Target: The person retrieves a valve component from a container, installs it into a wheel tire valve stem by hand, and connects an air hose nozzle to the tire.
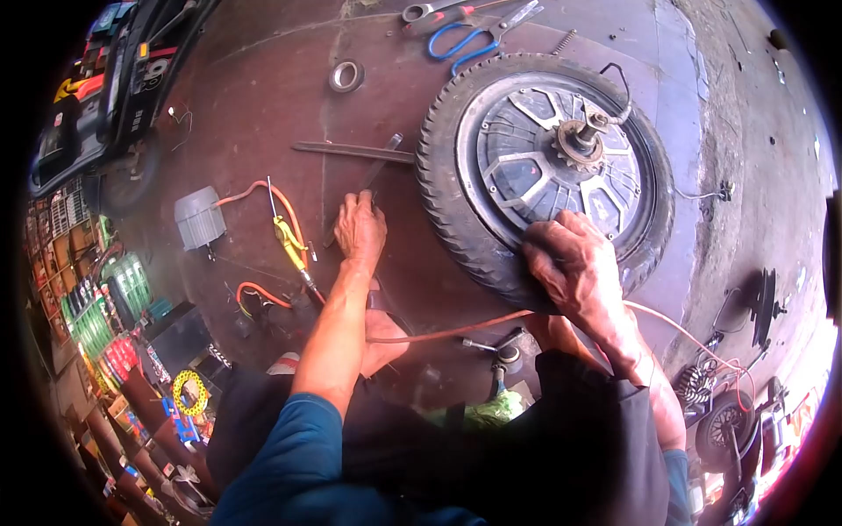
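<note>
A tyred wheel with a metal hub motor lies flat on the floor, its axle and sprocket facing up. My right hand rests on the near edge of the wheel with its fingers curled; whether it holds something is hidden. Left of the wheel, my left hand is closed near a dark flat bar on the floor, its fingers around or against the bar's lower end. A longer flat metal bar lies with one end at the tyre's left side.
Blue-handled scissors, a tape roll and a screwdriver lie beyond. A yellow air gun and grey motor sit left. An orange hose crosses before me. Shelves of goods stand left.
</note>
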{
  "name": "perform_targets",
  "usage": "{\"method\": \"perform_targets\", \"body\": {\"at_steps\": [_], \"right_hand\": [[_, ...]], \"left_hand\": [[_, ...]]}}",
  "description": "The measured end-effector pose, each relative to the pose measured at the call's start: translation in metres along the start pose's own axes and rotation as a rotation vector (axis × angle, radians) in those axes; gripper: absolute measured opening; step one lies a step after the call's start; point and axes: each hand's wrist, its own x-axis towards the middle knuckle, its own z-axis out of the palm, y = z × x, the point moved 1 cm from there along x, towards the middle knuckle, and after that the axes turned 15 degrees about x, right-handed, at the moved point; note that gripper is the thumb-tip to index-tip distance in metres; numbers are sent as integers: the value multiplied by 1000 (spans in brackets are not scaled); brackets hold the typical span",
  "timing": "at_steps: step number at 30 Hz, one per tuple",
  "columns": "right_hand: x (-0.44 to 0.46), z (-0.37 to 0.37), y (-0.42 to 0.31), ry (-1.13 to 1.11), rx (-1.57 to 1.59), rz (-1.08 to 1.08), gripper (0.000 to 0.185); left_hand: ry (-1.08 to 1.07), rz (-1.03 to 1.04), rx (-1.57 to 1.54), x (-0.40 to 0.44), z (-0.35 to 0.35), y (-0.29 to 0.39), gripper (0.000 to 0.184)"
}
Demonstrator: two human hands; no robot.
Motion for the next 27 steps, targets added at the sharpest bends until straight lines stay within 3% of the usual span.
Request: {"method": "perform_targets", "body": {"at_steps": [6, 9, 12, 15, 17, 19, 22, 23, 25, 27], "right_hand": [[-2, 0, 8, 16, -8, -104, 12], [-2, -2, 7, 16, -11, -99, 13], [-3, -3, 9, -26, -41, -53, 12], [-3, -4, 10, -35, -48, -55, 15], [-5, -4, 11, -38, -50, -61, 15], [-4, -6, 8, -57, -59, -60, 15], [-4, -5, 11, -47, -67, -82, 15], [-4, -5, 10, -48, -63, -78, 15], [-4, -6, 10, -45, -54, -67, 15], [-4, -5, 12, -37, -48, -104, 15]], "left_hand": [[-116, -151, -51, 9, 6, -1, 25], [-170, -275, -239, 7, 15, -13, 29], [-47, -264, -254, 1, 13, -19, 25], [-53, -635, -1033, 6, -23, -16, 17], [-29, -530, -1496, 9, -88, -2, 21], [-248, -269, -1535, 6, -162, 17, 23], [-593, 67, -1070, -2, -222, 52, 28], [-562, 292, -992, -2, -225, 63, 27], [-461, 508, -964, -5, -212, 81, 26], [-653, 467, -778, -1, -222, 95, 28]]}}
